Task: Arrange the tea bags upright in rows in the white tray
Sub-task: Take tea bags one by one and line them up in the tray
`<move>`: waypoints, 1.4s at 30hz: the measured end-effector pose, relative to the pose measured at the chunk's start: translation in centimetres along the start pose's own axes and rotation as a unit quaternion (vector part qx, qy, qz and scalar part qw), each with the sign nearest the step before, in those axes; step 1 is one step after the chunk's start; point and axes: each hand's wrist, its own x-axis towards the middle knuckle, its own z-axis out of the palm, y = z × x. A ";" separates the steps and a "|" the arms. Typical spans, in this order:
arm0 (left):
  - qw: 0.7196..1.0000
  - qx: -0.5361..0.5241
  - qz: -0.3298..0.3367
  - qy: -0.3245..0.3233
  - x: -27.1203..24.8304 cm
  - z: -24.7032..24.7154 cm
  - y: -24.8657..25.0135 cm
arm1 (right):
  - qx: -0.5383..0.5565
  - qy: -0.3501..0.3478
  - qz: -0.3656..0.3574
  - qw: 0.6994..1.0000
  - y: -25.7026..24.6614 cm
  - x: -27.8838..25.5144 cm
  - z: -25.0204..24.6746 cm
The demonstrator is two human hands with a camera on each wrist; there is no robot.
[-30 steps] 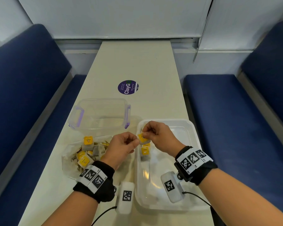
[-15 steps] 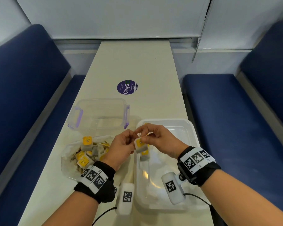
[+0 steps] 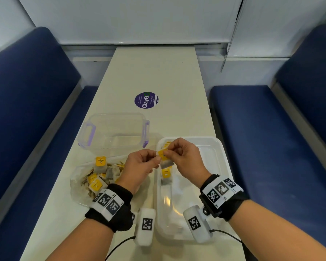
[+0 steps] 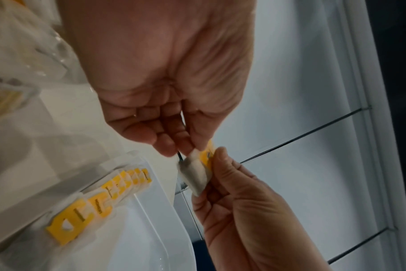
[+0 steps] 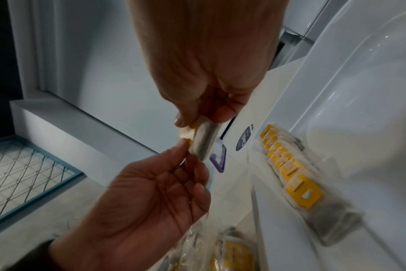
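Head view, tea bag (image 3: 164,158) pinched between both hands, left hand (image 3: 139,166), right hand (image 3: 184,157), above white tray (image 3: 219,157)

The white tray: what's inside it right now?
Inside the white tray, a row of yellow-tagged tea bags stands along its left wall. The hands and the tea bag they hold cover part of that row in the head view.

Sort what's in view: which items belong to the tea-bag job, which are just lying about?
In the job:
- tea bag pinched between left hand and right hand
- row of tea bags upright in white tray
- loose tea bags in plastic bag

Lying about:
- clear container with purple clips
- purple sticker on the table
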 end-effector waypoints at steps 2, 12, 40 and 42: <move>1.000 -0.001 -0.004 0.009 0.1 0.0 -0.1 | -0.044 -0.003 -0.005 0.999 0.0 -0.4 0.0; 0.957 0.245 -0.131 -0.085 0.4 -0.1 -2.3 | -0.220 -0.094 0.181 0.954 3.6 0.1 -0.6; 0.930 0.294 -0.176 -0.135 0.4 -0.1 -2.7 | -0.285 -0.141 0.239 0.918 5.0 -0.1 1.5; 0.930 0.293 -0.177 -0.135 0.4 -0.1 -2.7 | -0.307 -0.152 0.236 0.909 5.0 -0.2 1.7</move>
